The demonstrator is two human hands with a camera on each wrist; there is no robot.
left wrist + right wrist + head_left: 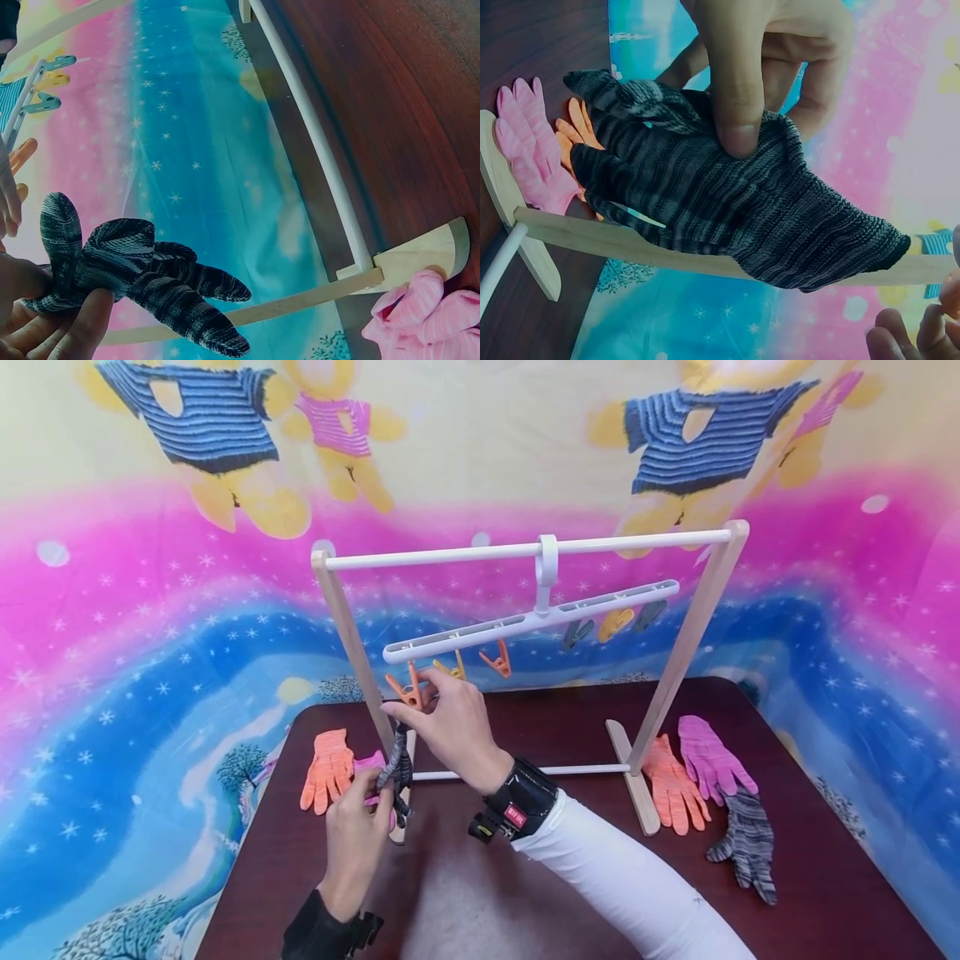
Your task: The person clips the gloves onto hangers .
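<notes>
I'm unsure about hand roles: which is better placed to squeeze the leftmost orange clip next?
Probably the right hand: it is up at the leftmost orange clip, while the left hand is lower and occupied, pinching the dark striped glove.

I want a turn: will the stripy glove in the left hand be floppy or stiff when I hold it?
Probably floppy: the stripy glove has bent, creased fingers. Likely light: the left hand only pinches it. Its knit looks ribbed, so perhaps not slippery.
</notes>
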